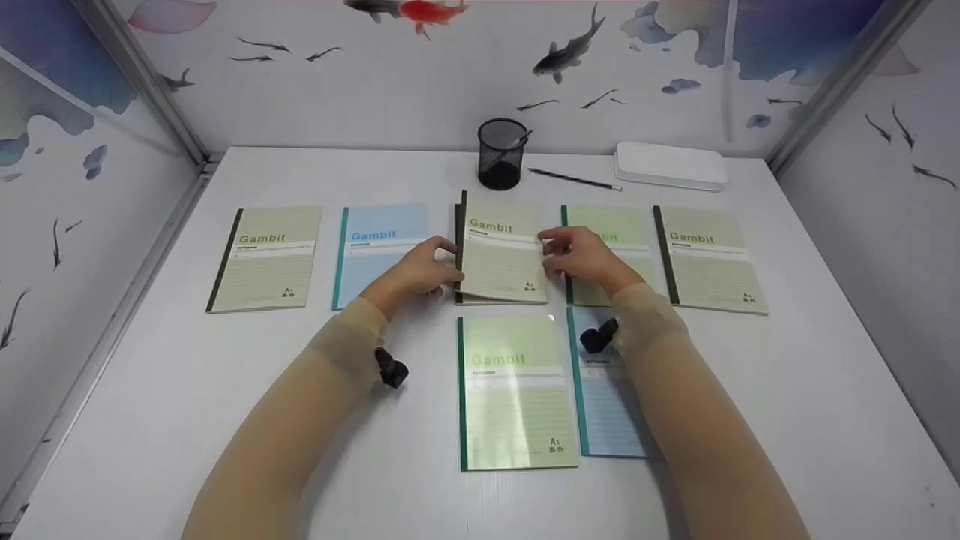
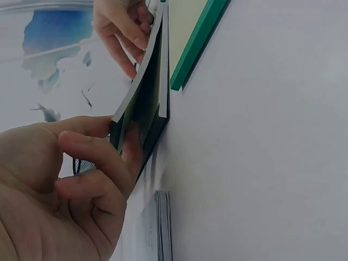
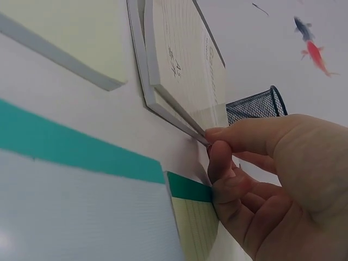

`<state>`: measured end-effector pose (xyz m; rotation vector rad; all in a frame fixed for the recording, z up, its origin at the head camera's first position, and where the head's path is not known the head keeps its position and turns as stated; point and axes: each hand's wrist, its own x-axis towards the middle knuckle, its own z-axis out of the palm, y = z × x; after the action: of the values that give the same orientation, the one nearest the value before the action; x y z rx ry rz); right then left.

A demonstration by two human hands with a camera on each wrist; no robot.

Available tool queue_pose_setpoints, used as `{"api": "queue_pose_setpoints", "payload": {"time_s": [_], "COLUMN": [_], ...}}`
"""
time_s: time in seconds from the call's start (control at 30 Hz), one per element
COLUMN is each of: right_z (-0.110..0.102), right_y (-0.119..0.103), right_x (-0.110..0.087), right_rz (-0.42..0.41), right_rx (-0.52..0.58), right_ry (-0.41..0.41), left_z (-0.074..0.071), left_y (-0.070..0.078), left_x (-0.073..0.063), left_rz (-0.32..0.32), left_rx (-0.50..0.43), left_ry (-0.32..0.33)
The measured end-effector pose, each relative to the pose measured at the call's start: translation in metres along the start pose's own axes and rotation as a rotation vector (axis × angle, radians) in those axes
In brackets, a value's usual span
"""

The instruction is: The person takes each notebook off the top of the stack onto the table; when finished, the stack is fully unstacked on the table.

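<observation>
A beige Gambit notebook (image 1: 501, 266) with a dark spine lies tilted over a second beige notebook (image 1: 458, 217), which is mostly hidden beneath it. In the left wrist view a wedge-shaped gap shows between the two. My left hand (image 1: 420, 270) pinches the upper notebook at its spine edge, thumb and a finger on either side. On the opposite edge my right hand (image 1: 585, 255) pinches it between thumb and forefinger, as the right wrist view shows. That hand is over the left part of a green notebook (image 1: 626, 266). Beside the left hand lies a blue notebook (image 1: 379, 232).
Beige notebooks lie at the row's left end (image 1: 266, 262) and right end (image 1: 709, 262). Nearer me are a glossy green notebook (image 1: 517, 412) and a blue one (image 1: 611, 420) under my right forearm. Behind stand a mesh pen cup (image 1: 500, 161), a pencil (image 1: 574, 179) and a white case (image 1: 670, 166).
</observation>
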<state>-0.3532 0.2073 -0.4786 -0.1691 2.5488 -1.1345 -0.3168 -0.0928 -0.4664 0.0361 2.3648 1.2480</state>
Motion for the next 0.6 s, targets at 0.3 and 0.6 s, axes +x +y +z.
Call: {"api": "queue_pose_setpoints", "payload": {"time_s": [0.3,0.6], "right_z": [0.001,0.004], "right_y": [0.0,-0.006], "right_x": [-0.001,-0.001], "right_rz": [0.019,0.01], "right_rx": [0.017,-0.038], "right_ry": [0.018,0.016], "left_z": [0.001,-0.009], "left_y": [-0.006,-0.012], "left_x": [0.0,-0.013], "left_rz": [-0.023,-0.079], "left_rx": [-0.181,-0.368], "left_ry": [0.027,0.037]}}
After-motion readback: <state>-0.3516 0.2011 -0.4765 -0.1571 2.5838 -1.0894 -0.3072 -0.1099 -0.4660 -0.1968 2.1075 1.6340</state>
